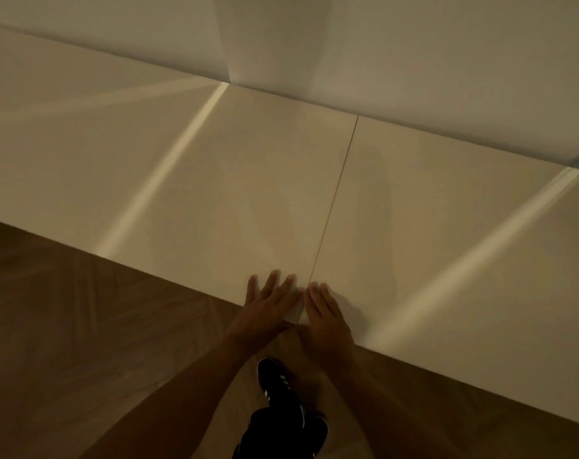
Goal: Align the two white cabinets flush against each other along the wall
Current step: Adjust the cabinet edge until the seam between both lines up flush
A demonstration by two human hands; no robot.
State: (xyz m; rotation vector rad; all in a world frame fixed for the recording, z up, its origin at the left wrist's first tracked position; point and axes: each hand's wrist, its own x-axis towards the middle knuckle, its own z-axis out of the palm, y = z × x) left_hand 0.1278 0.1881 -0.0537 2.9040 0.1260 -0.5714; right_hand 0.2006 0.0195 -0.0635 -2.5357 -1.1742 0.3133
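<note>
Pressing flat at six o'clock, your left hand on the left cabinet and right hand on the right cabinet — fingers spread, gripping nothing — flank the hairline seam; both tops meet the wall.

Head camera looks steeply down, close, somewhat dim and blurred.
</note>
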